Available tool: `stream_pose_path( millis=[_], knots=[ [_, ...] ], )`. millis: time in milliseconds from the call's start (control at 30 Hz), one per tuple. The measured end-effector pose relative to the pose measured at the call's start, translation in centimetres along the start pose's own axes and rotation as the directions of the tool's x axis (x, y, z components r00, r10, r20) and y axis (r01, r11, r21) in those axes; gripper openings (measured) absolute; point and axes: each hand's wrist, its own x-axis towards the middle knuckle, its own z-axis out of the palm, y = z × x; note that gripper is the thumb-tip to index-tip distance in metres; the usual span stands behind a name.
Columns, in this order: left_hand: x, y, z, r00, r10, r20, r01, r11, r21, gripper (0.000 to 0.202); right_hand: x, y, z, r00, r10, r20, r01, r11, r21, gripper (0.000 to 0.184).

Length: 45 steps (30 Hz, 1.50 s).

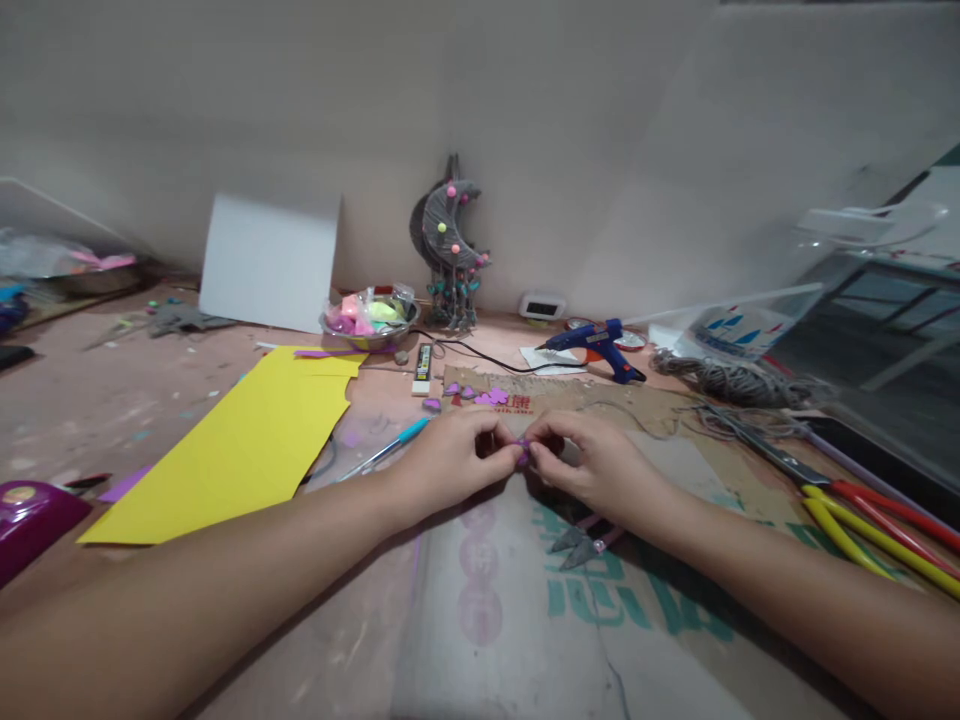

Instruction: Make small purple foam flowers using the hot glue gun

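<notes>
I'm seeing left hand [450, 458] and right hand [594, 466] meeting over cardboard sheet [517, 610], on my side of blue glue gun [596, 346]. Both are pinching small purple piece [523, 453], fingertips closed on it, other fingers curling in. Thread snips [576, 542] lying under right wrist, nearer me than glue gun. Yellow paper sheet [240, 445] lying on surface, well left of glue gun.

I held my left hand [450, 462] and right hand [600, 468] low in front, wrists angled inward, fingertips meeting, thumbs and forefingers pinched closed, other fingers curled.
</notes>
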Motion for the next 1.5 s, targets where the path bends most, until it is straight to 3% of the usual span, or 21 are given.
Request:
stream_pose_path(
  millis=[333,567,633,833,1500],
  knots=[
    [0.1,0.1,0.0,0.999,-0.045,0.005,0.045,0.998,-0.036,0.013,0.0,0.4,0.1,0.999,-0.002,-0.04,0.002,1.0,0.003,0.021],
    [0.1,0.6,-0.2,0.993,-0.117,0.001,0.117,0.986,-0.117,0.016,0.6,1.5,-1.4,0.975,0.075,-0.209,-0.067,0.997,0.046,0.026],
    [0.2,0.7,-0.2,0.994,-0.111,-0.005,0.109,0.987,-0.119,0.016,0.6,1.4,-1.5,0.981,0.07,-0.183,-0.056,0.995,0.081,0.028],
    [0.2,0.4,-0.1,0.995,-0.096,-0.01,0.095,0.993,-0.075,0.016,0.2,-0.1,-1.1,0.996,0.069,0.057,-0.076,0.987,0.139,0.022],
    [0.2,0.0,-0.1,0.998,-0.067,0.011,0.068,0.996,-0.052,0.013,0.0,-0.1,-0.4,0.992,0.113,0.057,-0.121,0.978,0.172,0.018]
  ],
)
